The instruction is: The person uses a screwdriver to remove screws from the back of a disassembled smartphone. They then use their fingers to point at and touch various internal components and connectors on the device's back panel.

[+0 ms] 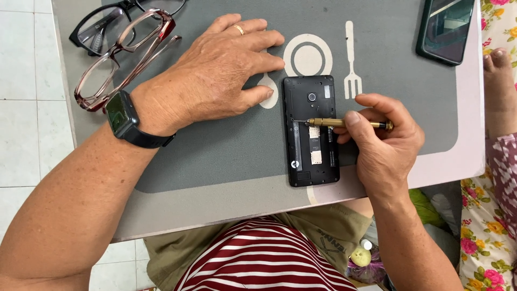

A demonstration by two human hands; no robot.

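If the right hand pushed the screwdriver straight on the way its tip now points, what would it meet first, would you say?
The right hand holds a brass screwdriver pointing left, its tip already at the opened black phone. Beyond the phone's left edge lies bare grey mat; the left hand rests higher up, probably clear of that line.

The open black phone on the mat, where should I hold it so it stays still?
Probably by its long left edge. The phone lies flat, back cover off, lengthwise toward the person. The right hand comes in from the right with a brass screwdriver, its tip at the phone's left side. The left hand rests flat on the grey mat just left of it, so pinch there, clear of the tip.
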